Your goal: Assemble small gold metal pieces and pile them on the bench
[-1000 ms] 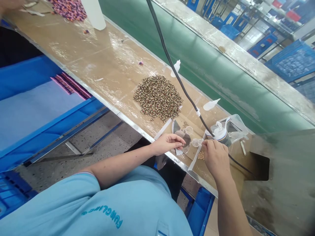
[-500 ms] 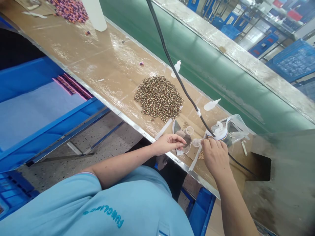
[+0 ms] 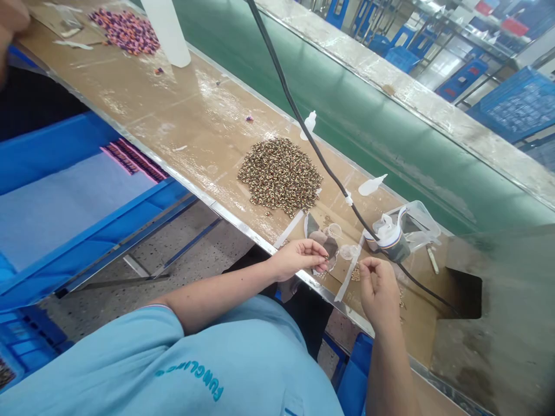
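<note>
My left hand point(image 3: 299, 258) is closed in a pinch, with a tiny brownish piece point(image 3: 326, 257) just showing at its fingertips. It hovers over a grey-brown cloth scrap point(image 3: 331, 245) by the table's front edge. My right hand point(image 3: 380, 289) is also closed, thumb against fingers; whatever it may hold is too small to make out. Beside those fingers lies a small heap of tan beads point(image 3: 356, 273). A clear round dish point(image 3: 347, 252) sits between the hands, and a clear ring-shaped lid point(image 3: 335, 230) is behind it. Farther left spreads a large pile of shiny gold-and-brown pieces point(image 3: 280, 176).
White dropper bottles point(image 3: 372, 185) lie or stand along the back edge. A black cable point(image 3: 299, 115) hangs across the table to a bag-lined tub point(image 3: 395, 245). Pink-purple pieces point(image 3: 125, 32) and a white bottle point(image 3: 167, 34) are far left. Another person's hand point(image 3: 13, 17) shows there.
My right hand has moved away from the clear dish, toward me and beside the tan beads. My left hand stays near the cloth scrap. Another person's hand has come in at the top left.
</note>
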`<state>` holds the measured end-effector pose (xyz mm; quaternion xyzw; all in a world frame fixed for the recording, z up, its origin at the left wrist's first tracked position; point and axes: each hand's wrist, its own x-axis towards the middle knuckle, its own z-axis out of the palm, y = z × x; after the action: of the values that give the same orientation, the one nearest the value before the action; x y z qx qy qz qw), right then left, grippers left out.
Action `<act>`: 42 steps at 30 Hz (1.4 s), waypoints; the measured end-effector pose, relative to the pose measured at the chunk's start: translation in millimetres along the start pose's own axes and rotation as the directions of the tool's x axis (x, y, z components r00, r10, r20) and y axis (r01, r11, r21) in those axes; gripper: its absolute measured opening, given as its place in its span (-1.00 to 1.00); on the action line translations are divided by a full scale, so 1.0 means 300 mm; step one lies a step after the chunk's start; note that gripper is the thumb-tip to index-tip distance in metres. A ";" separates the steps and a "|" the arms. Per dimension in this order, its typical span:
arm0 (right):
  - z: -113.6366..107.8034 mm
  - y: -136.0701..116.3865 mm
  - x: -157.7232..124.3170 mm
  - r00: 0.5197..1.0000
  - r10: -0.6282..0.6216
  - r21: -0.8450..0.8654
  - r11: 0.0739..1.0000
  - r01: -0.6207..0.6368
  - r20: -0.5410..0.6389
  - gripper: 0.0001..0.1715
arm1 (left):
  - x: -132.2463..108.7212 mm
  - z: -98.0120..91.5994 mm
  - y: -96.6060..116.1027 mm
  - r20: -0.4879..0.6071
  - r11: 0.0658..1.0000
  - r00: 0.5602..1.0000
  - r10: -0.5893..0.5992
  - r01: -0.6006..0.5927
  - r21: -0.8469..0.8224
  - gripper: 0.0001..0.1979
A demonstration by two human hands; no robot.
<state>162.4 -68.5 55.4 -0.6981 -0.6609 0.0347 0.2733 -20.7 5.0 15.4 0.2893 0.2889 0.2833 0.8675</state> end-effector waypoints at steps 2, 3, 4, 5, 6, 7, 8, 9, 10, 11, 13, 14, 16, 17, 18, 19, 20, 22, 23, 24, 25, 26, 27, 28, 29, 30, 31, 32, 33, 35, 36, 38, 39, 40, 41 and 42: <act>0.016 -0.024 -0.028 1.000 -0.003 0.041 0.999 0.003 0.002 -0.80 | -0.010 0.015 -0.013 0.016 0.996 0.998 -0.054 0.055 -0.063 -0.59; 0.024 -0.036 -0.040 1.000 -0.013 0.050 0.999 0.013 0.008 -0.80 | -0.014 0.021 -0.019 0.026 0.993 0.997 -0.079 0.081 -0.088 -0.59; 0.031 -0.046 -0.050 1.000 -0.025 0.050 0.998 0.024 0.016 -0.79 | -0.018 0.025 -0.023 0.034 0.989 0.994 -0.103 0.106 -0.105 -0.60; 0.037 -0.056 -0.059 0.999 -0.038 0.044 0.998 0.037 0.026 -0.79 | -0.020 0.027 -0.026 0.042 0.985 0.991 -0.126 0.130 -0.115 -0.61; 0.042 -0.063 -0.066 0.998 -0.053 0.035 0.998 0.052 0.036 -0.80 | -0.020 0.028 -0.027 0.047 0.982 0.988 -0.146 0.150 -0.118 -0.63; 0.046 -0.069 -0.070 0.996 -0.070 0.027 0.997 0.069 0.048 -0.81 | -0.020 0.027 -0.027 0.050 0.979 0.985 -0.163 0.168 -0.116 -0.64; 0.049 -0.073 -0.073 0.995 -0.086 0.019 0.996 0.085 0.056 -0.82 | -0.018 0.025 -0.026 0.051 0.977 0.983 -0.178 0.183 -0.112 -0.66; 0.052 -0.075 -0.074 0.993 -0.101 0.011 0.995 0.101 0.060 -0.83 | -0.016 0.022 -0.025 0.050 0.975 0.980 -0.192 0.196 -0.107 -0.67; 0.054 -0.077 -0.075 0.992 -0.115 0.002 0.993 0.115 0.058 -0.85 | -0.014 0.020 -0.023 0.049 0.973 0.978 -0.203 0.207 -0.102 -0.68; 0.056 -0.077 -0.074 0.990 -0.128 -0.007 0.992 0.128 0.054 -0.86 | -0.012 0.018 -0.022 0.046 0.972 0.977 -0.210 0.214 -0.096 -0.69; 0.062 -0.077 -0.073 0.988 -0.149 -0.024 0.988 0.150 0.043 -0.87 | -0.009 0.017 -0.019 0.044 0.972 0.975 -0.218 0.221 -0.085 -0.69; 0.064 -0.077 -0.072 0.987 -0.156 -0.031 0.987 0.157 0.041 -0.86 | -0.009 0.017 -0.019 0.044 0.972 0.975 -0.217 0.220 -0.081 -0.69; 0.070 -0.077 -0.071 0.986 -0.158 -0.034 0.987 0.160 0.048 -0.85 | -0.011 0.018 -0.018 0.045 0.973 0.976 -0.214 0.217 -0.075 -0.69; 0.072 -0.077 -0.071 0.987 -0.154 -0.035 0.987 0.156 0.054 -0.84 | -0.012 0.018 -0.018 0.046 0.974 0.976 -0.214 0.217 -0.072 -0.69; 0.074 -0.078 -0.071 0.987 -0.149 -0.034 0.988 0.151 0.060 -0.84 | -0.013 0.018 -0.019 0.048 0.974 0.976 -0.212 0.215 -0.070 -0.69; 0.076 -0.078 -0.071 0.987 -0.145 -0.033 0.989 0.147 0.065 -0.83 | -0.014 0.018 -0.019 0.049 0.974 0.976 -0.211 0.214 -0.069 -0.69; 0.077 -0.079 -0.072 0.988 -0.142 -0.031 0.989 0.145 0.067 -0.82 | -0.014 0.018 -0.020 0.050 0.975 0.976 -0.210 0.213 -0.069 -0.69; 0.080 -0.080 -0.073 0.988 -0.140 -0.032 0.989 0.143 0.067 -0.81 | -0.015 0.018 -0.021 0.050 0.975 0.977 -0.209 0.212 -0.070 -0.69; 0.082 -0.080 -0.073 0.988 -0.139 -0.035 0.989 0.141 0.066 -0.79 | -0.015 0.018 -0.020 0.049 0.975 0.977 -0.208 0.211 -0.070 -0.69; 0.083 -0.080 -0.074 0.989 -0.136 -0.039 0.990 0.139 0.063 -0.78 | -0.015 0.018 -0.020 0.050 0.975 0.977 -0.208 0.212 -0.070 -0.69; 0.085 -0.081 -0.075 0.989 -0.133 -0.044 0.990 0.136 0.061 -0.78 | -0.015 0.018 -0.019 0.051 0.975 0.976 -0.209 0.213 -0.068 -0.69; 0.086 -0.081 -0.075 0.990 -0.131 -0.049 0.990 0.134 0.060 -0.77 | -0.016 0.018 -0.018 0.053 0.975 0.976 -0.211 0.214 -0.066 -0.70; 0.087 -0.081 -0.076 0.989 -0.133 -0.050 0.989 0.136 0.059 -0.78 | -0.016 0.019 -0.016 0.056 0.974 0.975 -0.214 0.217 -0.062 -0.71; 0.089 -0.082 -0.077 0.989 -0.136 -0.048 0.989 0.139 0.058 -0.78 | -0.016 0.020 -0.015 0.057 0.974 0.975 -0.215 0.218 -0.059 -0.71; 0.090 -0.082 -0.077 0.989 -0.139 -0.045 0.989 0.141 0.055 -0.79 | -0.017 0.020 -0.014 0.057 0.974 0.975 -0.216 0.219 -0.057 -0.72; 0.091 -0.083 -0.078 0.989 -0.139 -0.042 0.989 0.141 0.054 -0.79 | -0.017 0.021 -0.014 0.055 0.974 0.975 -0.216 0.219 -0.056 -0.72; 0.092 -0.084 -0.079 0.989 -0.138 -0.040 0.989 0.141 0.051 -0.80 | -0.017 0.021 -0.014 0.054 0.974 0.975 -0.216 0.219 -0.055 -0.71; 0.093 -0.085 -0.080 0.989 -0.137 -0.042 0.989 0.139 0.046 -0.80 | -0.018 0.021 -0.014 0.052 0.974 0.975 -0.216 0.219 -0.055 -0.70; 0.095 -0.086 -0.081 0.990 -0.138 -0.047 0.989 0.140 0.040 -0.81 | -0.018 0.020 -0.015 0.050 0.974 0.975 -0.216 0.219 -0.056 -0.69; 0.098 -0.087 -0.083 0.989 -0.148 -0.057 0.987 0.149 0.024 -0.82 | -0.018 0.019 -0.017 0.046 0.975 0.976 -0.214 0.216 -0.057 -0.65; 0.100 -0.088 -0.084 0.988 -0.153 -0.057 0.986 0.154 0.016 -0.83 | -0.017 0.018 -0.018 0.045 0.975 0.977 -0.211 0.213 -0.056 -0.63; 0.103 -0.089 -0.087 0.986 -0.168 -0.050 0.985 0.168 0.004 -0.84 | -0.017 0.016 -0.020 0.050 0.976 0.977 -0.209 0.211 -0.049 -0.61; 0.104 -0.090 -0.089 0.984 -0.177 -0.050 0.983 0.176 -0.003 -0.84 | -0.016 0.015 -0.021 0.053 0.976 0.976 -0.210 0.213 -0.046 -0.61; 0.106 -0.090 -0.091 0.982 -0.188 -0.056 0.981 0.187 -0.010 -0.85 | -0.016 0.014 -0.022 0.056 0.976 0.975 -0.213 0.215 -0.043 -0.61; 0.107 -0.092 -0.093 0.979 -0.202 -0.070 0.977 0.200 -0.016 -0.85 | -0.015 0.013 -0.023 0.057 0.975 0.975 -0.215 0.218 -0.041 -0.61; 0.107 -0.093 -0.095 0.976 -0.216 -0.088 0.973 0.214 -0.022 -0.86 | -0.015 0.013 -0.024 0.057 0.975 0.975 -0.216 0.218 -0.041 -0.62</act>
<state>120.5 -85.2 31.1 -0.6340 -0.7291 -0.0343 0.2556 -18.9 -4.1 14.8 0.2431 0.2891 0.1859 0.9071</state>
